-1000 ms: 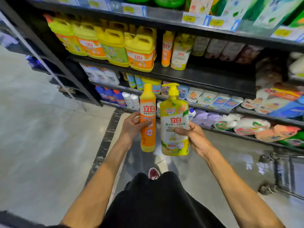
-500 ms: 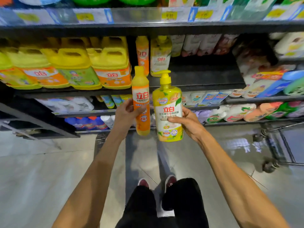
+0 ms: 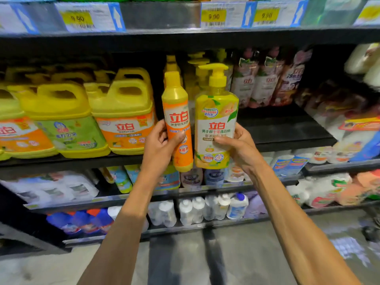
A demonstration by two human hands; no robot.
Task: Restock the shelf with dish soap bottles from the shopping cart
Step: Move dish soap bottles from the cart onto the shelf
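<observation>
Both hands are clamped on bottles. The left hand (image 3: 159, 145) grips the orange bottle (image 3: 177, 112) around its lower half, thumb across the label and fingers wrapped behind. The right hand (image 3: 240, 147) holds the pump bottle (image 3: 216, 120) from its right side, thumb pressed on the front label, fingers curled around the back. The two bottles are upright, or nearly so, side by side and just about touching, raised in front of the dark shelf (image 3: 287, 138) at the level of its front edge; neither bottle stands on it.

Directly behind them, deeper on that shelf, stand more bottles (image 3: 193, 64) with yellow caps and pumps, partly hidden. To the left, big yellow jugs (image 3: 123, 112) with handles fill the same shelf in rows. To the right, soft refill pouches (image 3: 265, 83) stand at the back, with bare shelf in front of them. Price tags (image 3: 213, 16) run along the edge of the shelf above. Lower shelves hold smaller bottles and packs, blurred.
</observation>
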